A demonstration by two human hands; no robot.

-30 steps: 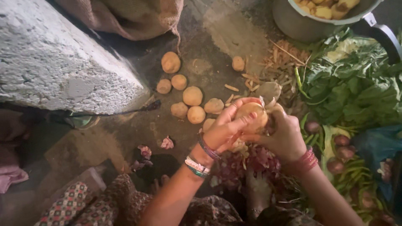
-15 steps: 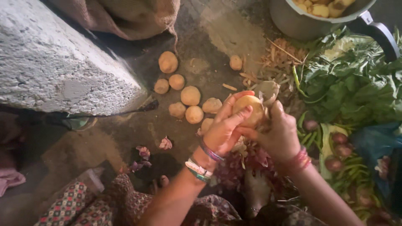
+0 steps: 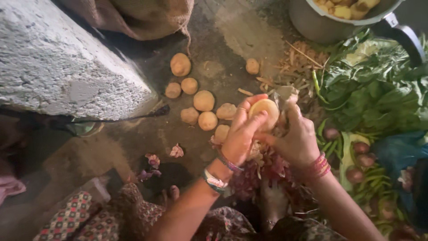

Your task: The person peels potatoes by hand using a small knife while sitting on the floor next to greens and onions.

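My left hand (image 3: 240,136) grips a pale, partly peeled potato (image 3: 264,112) held up over the floor. My right hand (image 3: 298,138) is closed beside it, pressing against the potato's right side, with a strip of peel (image 3: 285,93) sticking up above the fingers; any tool in it is hidden. Several unpeeled potatoes (image 3: 203,101) lie on the dark floor just beyond my hands. Bangles sit on both wrists.
A metal pot (image 3: 339,20) with cut potato pieces stands at top right. Leafy greens (image 3: 379,89), green beans and onions (image 3: 359,159) lie at right. A rough stone block (image 3: 67,67) and a burlap sack (image 3: 142,18) fill the left and top. Peelings (image 3: 294,62) litter the floor.
Both hands have shifted slightly with the potato, which has turned in my left hand so more of its pale peeled face shows.
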